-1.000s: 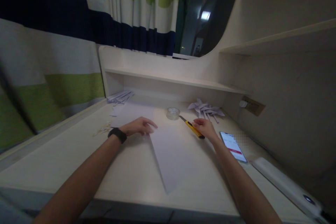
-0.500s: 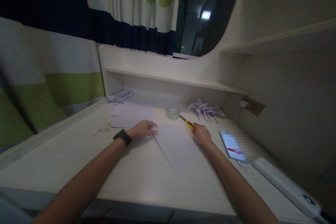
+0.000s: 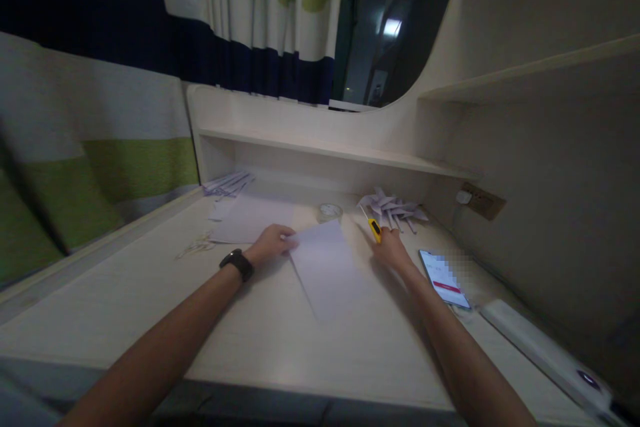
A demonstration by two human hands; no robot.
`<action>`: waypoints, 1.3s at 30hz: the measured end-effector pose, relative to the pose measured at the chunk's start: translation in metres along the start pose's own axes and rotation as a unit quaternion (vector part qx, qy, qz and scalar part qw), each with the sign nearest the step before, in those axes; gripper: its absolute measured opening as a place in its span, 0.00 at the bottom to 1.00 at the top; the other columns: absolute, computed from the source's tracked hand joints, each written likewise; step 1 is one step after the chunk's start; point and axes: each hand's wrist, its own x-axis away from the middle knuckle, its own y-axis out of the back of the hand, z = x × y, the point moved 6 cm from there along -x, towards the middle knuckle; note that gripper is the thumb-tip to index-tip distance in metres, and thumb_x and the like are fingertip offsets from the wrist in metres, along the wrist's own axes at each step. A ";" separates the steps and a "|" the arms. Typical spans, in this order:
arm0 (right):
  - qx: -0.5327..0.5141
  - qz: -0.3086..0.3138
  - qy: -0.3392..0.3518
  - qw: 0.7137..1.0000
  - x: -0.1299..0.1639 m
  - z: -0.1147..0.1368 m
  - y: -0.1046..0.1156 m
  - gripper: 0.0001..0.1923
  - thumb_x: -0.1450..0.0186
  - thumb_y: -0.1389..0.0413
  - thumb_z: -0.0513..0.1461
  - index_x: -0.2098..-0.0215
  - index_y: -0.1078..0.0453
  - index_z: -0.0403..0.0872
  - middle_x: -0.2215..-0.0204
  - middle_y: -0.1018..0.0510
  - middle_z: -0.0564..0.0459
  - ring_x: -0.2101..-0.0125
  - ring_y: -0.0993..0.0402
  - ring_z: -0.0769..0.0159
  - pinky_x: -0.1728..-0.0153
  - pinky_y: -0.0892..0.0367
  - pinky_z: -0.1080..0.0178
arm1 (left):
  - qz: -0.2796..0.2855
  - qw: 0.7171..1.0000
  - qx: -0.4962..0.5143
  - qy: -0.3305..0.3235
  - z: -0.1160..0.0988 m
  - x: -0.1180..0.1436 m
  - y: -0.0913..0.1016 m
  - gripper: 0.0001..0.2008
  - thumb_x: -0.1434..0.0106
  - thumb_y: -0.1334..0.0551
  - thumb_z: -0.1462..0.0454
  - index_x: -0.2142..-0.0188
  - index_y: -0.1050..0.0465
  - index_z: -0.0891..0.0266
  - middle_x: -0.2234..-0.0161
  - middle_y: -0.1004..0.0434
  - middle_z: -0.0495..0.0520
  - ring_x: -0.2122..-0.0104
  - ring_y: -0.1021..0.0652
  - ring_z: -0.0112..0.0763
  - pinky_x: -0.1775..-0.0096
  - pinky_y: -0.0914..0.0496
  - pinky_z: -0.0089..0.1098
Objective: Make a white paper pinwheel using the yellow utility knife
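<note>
My left hand (image 3: 273,243) pinches the upper left corner of a white sheet of paper (image 3: 327,270), which slants across the desk in front of me. In my right hand (image 3: 391,250) is a yellow utility knife (image 3: 375,229), its blade out and pointing up and to the left. The knife is held off to the right of the sheet, apart from it. A roll of clear tape (image 3: 330,213) lies just beyond the sheet's far edge. Behind the knife rests a heap of folded paper pinwheels (image 3: 390,205).
A stack of paper (image 3: 253,217) lies at the back left, beside rolled paper sticks (image 3: 227,183) and some small pale pieces (image 3: 197,245). To the right are a phone (image 3: 444,278) and a long white lamp-like bar (image 3: 540,353). A low shelf (image 3: 310,145) runs along the back.
The sheet has turned, and its far edge has lifted or shifted under my left hand. My right hand has swung the knife upward and right, away from the tape.
</note>
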 end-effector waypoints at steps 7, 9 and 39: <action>-0.248 0.053 0.012 0.967 0.004 0.018 -0.007 0.17 0.41 0.47 0.46 0.65 0.28 0.41 0.73 0.24 0.47 0.79 0.35 0.68 0.78 0.41 0.66 | 0.024 0.996 0.086 -0.007 -0.008 0.003 -0.002 0.14 0.50 0.35 0.57 0.75 0.25 0.69 0.77 0.26 0.54 0.77 0.28 0.30 0.73 0.35 0.29; -0.292 0.107 0.037 0.950 0.010 0.028 -0.014 0.17 0.42 0.46 0.48 0.69 0.26 0.41 0.74 0.24 0.48 0.82 0.39 0.71 0.81 0.44 0.67 | 0.026 0.994 0.109 -0.002 -0.008 0.003 -0.002 0.16 0.48 0.36 0.55 0.74 0.25 0.69 0.76 0.25 0.54 0.75 0.28 0.31 0.72 0.34 0.29; -0.396 0.231 0.028 0.888 0.030 0.041 -0.023 0.18 0.54 0.37 0.46 0.73 0.33 0.43 0.81 0.32 0.56 0.81 0.39 0.71 0.79 0.47 0.67 | 0.054 0.972 0.227 -0.023 -0.011 0.002 -0.001 0.30 0.48 0.33 0.58 0.47 0.32 0.67 0.52 0.26 0.65 0.60 0.23 0.41 0.59 0.30 0.39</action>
